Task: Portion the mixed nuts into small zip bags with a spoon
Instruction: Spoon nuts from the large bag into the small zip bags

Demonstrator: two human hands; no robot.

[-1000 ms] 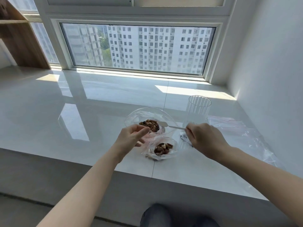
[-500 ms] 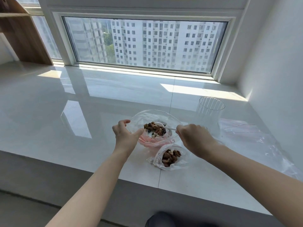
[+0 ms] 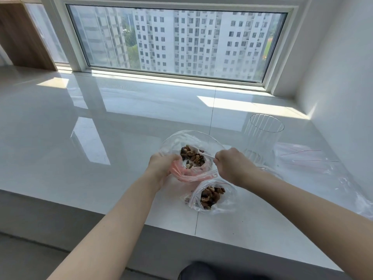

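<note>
Nuts (image 3: pixel 192 157) (in bag) between both hands' fingers (image 3: pixel 219 158)

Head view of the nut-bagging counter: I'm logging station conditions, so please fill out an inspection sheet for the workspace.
Surface: glossy white tiled counter, sunlit patches by the window.
Job's things: large open bag of mixed nuts; white spoon reaching into it; small zip bag with nuts lying nearer the edge.
Clutter: empty ribbed clear cup; spare zip bags at right.
Grippers: left hand grips the large bag's rim; right hand holds the spoon handle.
Cables: nothing seen.
Surroundings: window facing apartment towers; wooden shelf at left; white wall at right.
</note>
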